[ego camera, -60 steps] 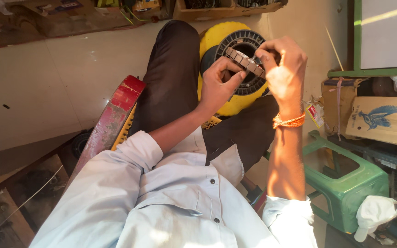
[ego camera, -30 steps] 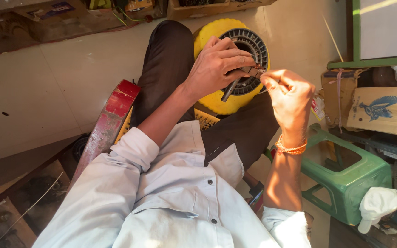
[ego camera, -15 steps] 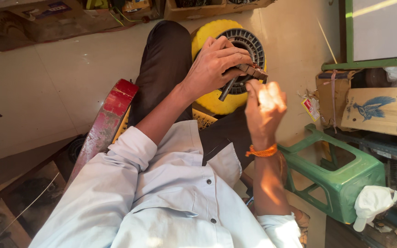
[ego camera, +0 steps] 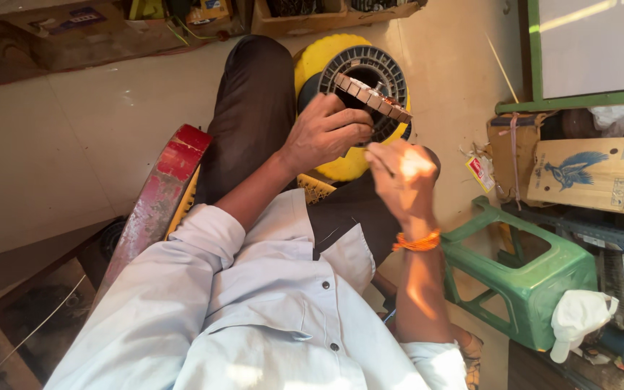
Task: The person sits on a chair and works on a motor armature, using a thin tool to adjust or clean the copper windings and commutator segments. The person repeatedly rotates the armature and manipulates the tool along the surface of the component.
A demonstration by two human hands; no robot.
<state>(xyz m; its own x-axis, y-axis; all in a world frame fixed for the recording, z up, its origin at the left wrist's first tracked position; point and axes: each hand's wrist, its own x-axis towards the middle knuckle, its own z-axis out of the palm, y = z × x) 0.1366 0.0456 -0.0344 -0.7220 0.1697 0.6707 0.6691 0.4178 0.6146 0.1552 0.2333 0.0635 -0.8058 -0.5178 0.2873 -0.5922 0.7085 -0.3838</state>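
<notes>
Slotted metal ring (ego camera: 371, 96) tilted, held above yellow spool (ego camera: 326, 65).

Stator ring (ego camera: 373, 94) before spool (ego camera: 341, 72), stool (ego camera: 536, 267) rightward

Pale blue buttoned shirt (ego camera: 269, 303), rolled sleeves, dark brown trousers (ego camera: 254, 108), orange wrist thread (ego camera: 417, 242)

The left hand (ego camera: 323, 137) is gripping with curled fingers; the right hand (ego camera: 402, 177) is pinching just beside it, wrist bent.
</notes>
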